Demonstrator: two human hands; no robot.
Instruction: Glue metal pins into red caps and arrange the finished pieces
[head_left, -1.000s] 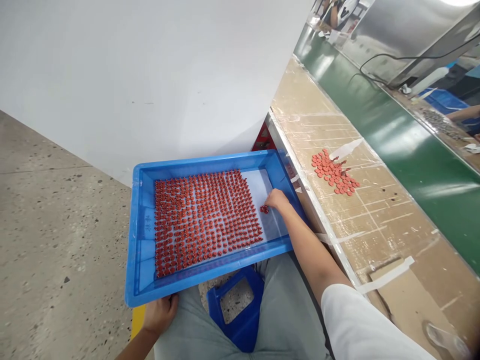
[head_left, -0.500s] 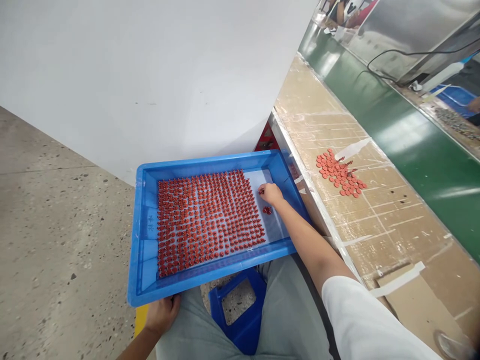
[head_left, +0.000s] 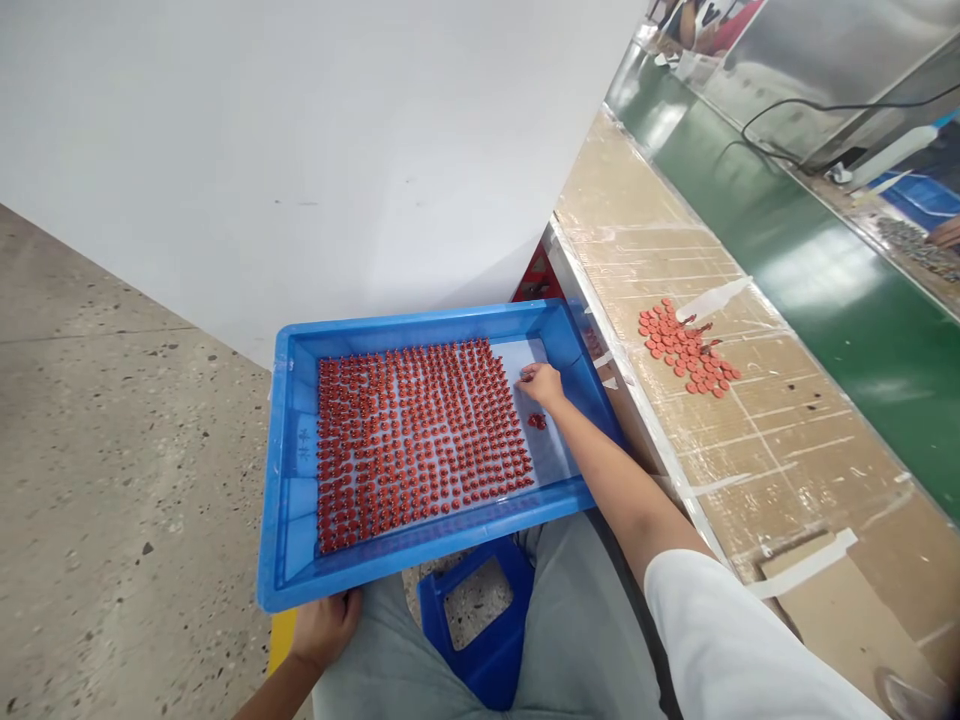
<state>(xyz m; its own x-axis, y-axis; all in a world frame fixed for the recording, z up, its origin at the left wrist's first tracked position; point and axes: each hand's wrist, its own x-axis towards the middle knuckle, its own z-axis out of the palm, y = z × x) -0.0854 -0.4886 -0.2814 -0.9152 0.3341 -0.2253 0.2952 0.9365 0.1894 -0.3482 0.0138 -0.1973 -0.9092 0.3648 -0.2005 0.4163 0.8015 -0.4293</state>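
A blue plastic tray point(head_left: 420, 322) rests across my lap. Dense rows of small red parts point(head_left: 420, 430), each with a thin upright tip, stand on its pale liner. My right hand point(head_left: 544, 384) is inside the tray at the right, beyond the last row, thumb and fingers pinched around what seems to be one small red part, mostly hidden. Just below that hand lies a small loose clump of red parts point(head_left: 537, 421). My left hand point(head_left: 326, 628) is closed at the tray's near left corner, some fingers hidden beneath the rim.
On the cardboard-covered bench point(head_left: 757, 440) to the right lies a pile of flat red discs point(head_left: 686, 350). Past it runs a green belt point(head_left: 810, 270). A white panel point(head_left: 300, 160) rises behind the tray; a blue stool point(head_left: 480, 640) shows between my legs. Other people's hands are at the far right.
My right hand has shifted very slightly and its fingers have turned, so the red part between them shows less. My left hand and the tray stay put.
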